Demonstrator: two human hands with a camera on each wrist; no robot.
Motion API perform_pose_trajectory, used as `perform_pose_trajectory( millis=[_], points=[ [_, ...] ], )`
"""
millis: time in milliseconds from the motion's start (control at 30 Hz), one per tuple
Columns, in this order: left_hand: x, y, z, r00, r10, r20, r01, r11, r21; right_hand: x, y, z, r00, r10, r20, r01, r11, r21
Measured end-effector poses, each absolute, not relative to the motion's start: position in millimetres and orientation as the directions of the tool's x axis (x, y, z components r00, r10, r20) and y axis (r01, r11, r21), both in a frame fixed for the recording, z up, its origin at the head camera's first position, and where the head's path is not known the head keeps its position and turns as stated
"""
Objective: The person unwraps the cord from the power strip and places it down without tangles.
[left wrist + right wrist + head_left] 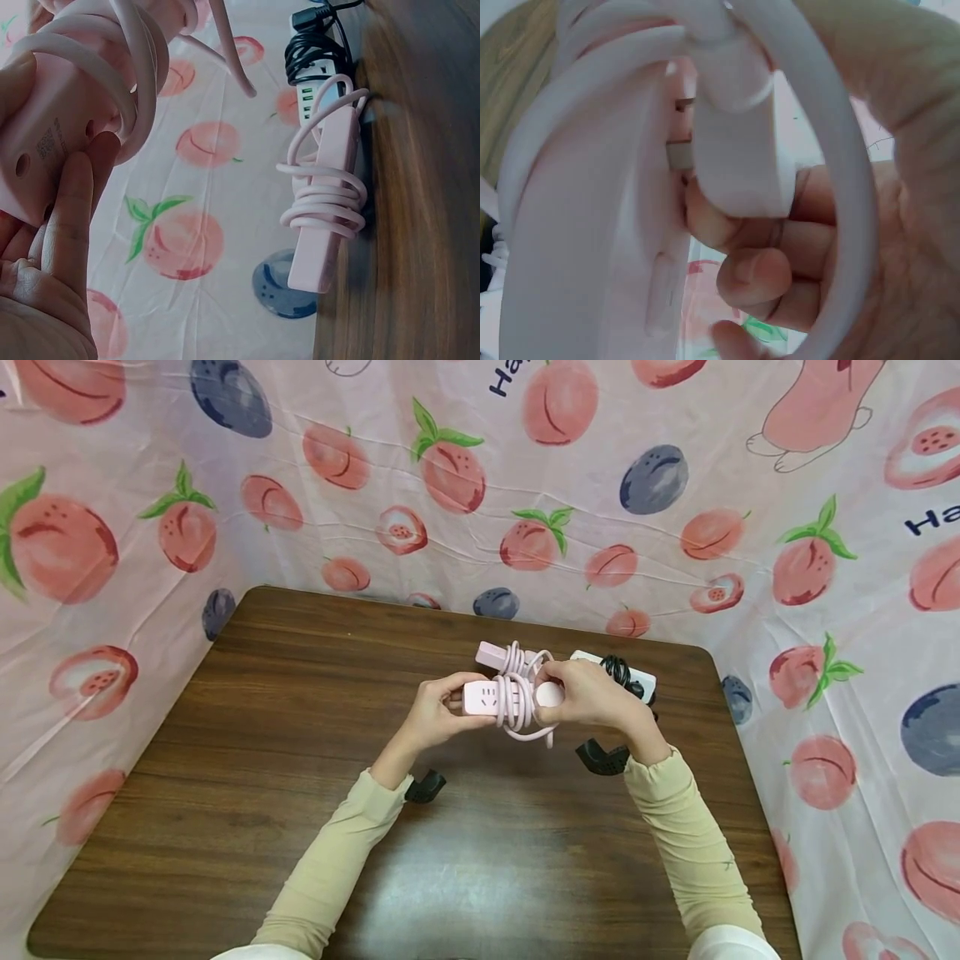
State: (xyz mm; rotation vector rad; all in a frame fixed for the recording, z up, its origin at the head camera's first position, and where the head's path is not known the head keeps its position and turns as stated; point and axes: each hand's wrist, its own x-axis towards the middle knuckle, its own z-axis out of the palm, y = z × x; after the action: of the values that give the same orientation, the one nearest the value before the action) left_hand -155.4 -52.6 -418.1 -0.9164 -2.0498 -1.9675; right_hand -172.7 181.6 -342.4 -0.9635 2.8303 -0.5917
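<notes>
Held up over the table is a pink power strip (480,698) with its pink cord (514,703) wound round it. My left hand (435,710) grips the strip's left end, thumb on the near edge; in the left wrist view its fingers (69,217) lie along the underside. My right hand (596,693) pinches the round, pale plug (742,157) of a pink cord at the strip's right end. Metal prongs (679,155) show between the plug and the strip's socket face, right at the slots. A loop of cord passes in front of the right palm.
A second pink power strip (319,255) with a coiled cord lies behind on the table (315,693). Beside it is a white power strip (643,681) with a bundled black cord (617,670). Fruit-patterned cloth (450,543) hangs behind and at the sides.
</notes>
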Motion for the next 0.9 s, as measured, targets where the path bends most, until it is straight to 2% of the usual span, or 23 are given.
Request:
perform_pose_trajectory(
  millis=[267,500,900],
  points=[
    [-164.9,-51.5,-438.0,-0.809,0.314,0.497,0.502,-0.071,0.862,-176.1,183.0,-346.6,-0.789,-0.614,0.020,-0.561,0.706,-0.432],
    [-156.5,-52.9,-417.9,-0.808,0.330,0.488,0.493,-0.077,0.867,-177.0,182.0,-351.0,-0.797,-0.603,0.038,-0.543,0.689,-0.480],
    [-156.8,-55.1,-415.6,-0.830,0.290,0.476,0.478,-0.070,0.876,-174.7,181.9,-350.7,-0.792,-0.597,0.129,-0.564,0.635,-0.527]
  ],
)
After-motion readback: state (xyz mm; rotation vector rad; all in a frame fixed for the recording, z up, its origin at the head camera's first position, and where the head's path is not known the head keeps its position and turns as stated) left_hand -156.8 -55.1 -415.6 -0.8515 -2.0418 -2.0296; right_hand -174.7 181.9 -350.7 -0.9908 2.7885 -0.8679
